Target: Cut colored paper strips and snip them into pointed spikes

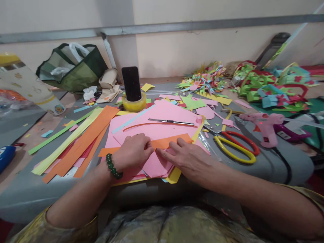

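Olive patterned clothing [162, 226] fills the near edge. Beyond it, an orange paper strip [164, 141] lies across pink sheets [155, 165]. The left hand [134, 150] curls over it; I cannot tell whether it pinches. The right hand [188, 158] touches it, fingers spread. Just beyond lies a utility knife [170, 122].

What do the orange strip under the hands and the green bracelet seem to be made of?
Orange strip: likely matte paper or thin card, being flat and shineless. Green bracelet: beaded, glossy with small highlights; stone, glass or plastic, unclear.
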